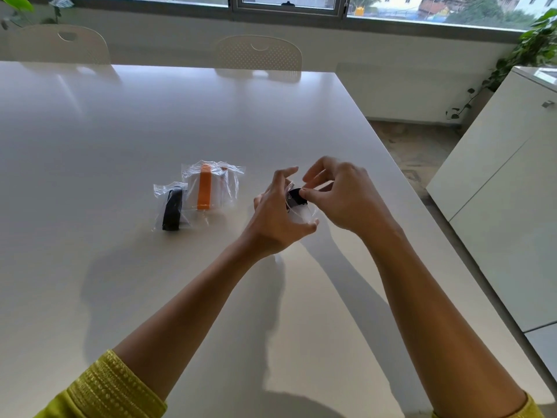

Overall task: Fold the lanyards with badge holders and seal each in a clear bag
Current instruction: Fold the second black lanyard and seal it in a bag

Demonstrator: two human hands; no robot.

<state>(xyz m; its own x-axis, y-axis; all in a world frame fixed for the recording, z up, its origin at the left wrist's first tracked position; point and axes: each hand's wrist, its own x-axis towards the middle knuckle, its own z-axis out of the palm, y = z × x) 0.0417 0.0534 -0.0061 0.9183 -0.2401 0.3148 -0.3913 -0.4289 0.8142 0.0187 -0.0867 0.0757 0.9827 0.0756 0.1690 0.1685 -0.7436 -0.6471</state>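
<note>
Above the white table [126, 131] my left hand [277, 218] holds a clear bag [301, 214] from the left, thumb under its lower edge. A folded black lanyard [297, 198] sits at the bag's top, and my right hand [343, 194] pinches it between thumb and forefinger. The bag's lower part is partly hidden by my fingers. To the left lie two bagged lanyards: a black one in a clear bag [172, 210] and an orange one in a clear bag [208, 188] just behind it.
Two white chairs [259, 54] stand at the table's far side under a window. A white cabinet [506, 182] is on the right past the table's edge, with a leafy plant [530, 46] behind it.
</note>
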